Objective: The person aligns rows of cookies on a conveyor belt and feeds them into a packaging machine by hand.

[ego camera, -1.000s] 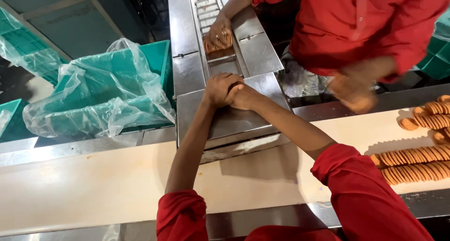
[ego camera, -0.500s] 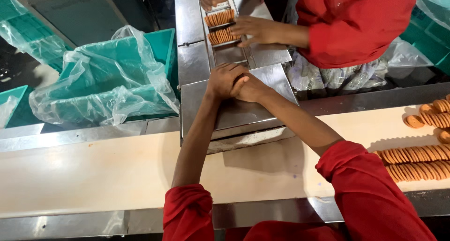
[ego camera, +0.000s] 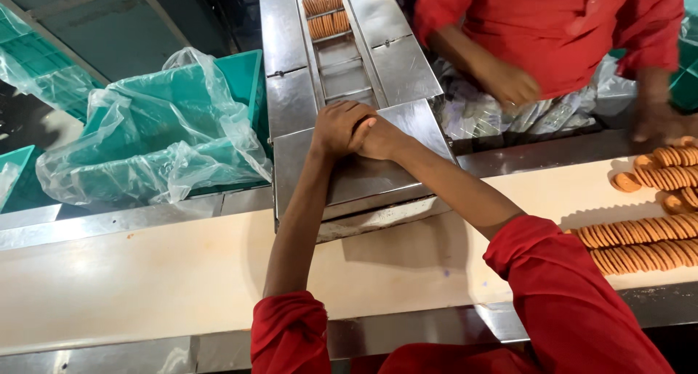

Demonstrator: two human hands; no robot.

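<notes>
My left hand (ego camera: 336, 125) and my right hand (ego camera: 379, 137) are pressed together, fingers curled, over the near end of a narrow channel in a steel feeder (ego camera: 291, 101). Anything between my palms is hidden. Farther up the channel lie two short stacks of round brown biscuits (ego camera: 326, 13). Both my forearms reach across a cream conveyor belt (ego camera: 145, 279), and my sleeves are red.
Rows of biscuits on edge (ego camera: 647, 243) lie on the belt at the right. A co-worker in red stands behind, one hand (ego camera: 509, 83) over crinkled plastic, the other hand (ego camera: 654, 123) near the belt. A green crate lined with clear plastic (ego camera: 167, 127) sits left of the feeder.
The co-worker's hand has left the channel and moved right, over the plastic. The biscuit stacks sit farther up the channel. My hands stay pressed together in the same spot.
</notes>
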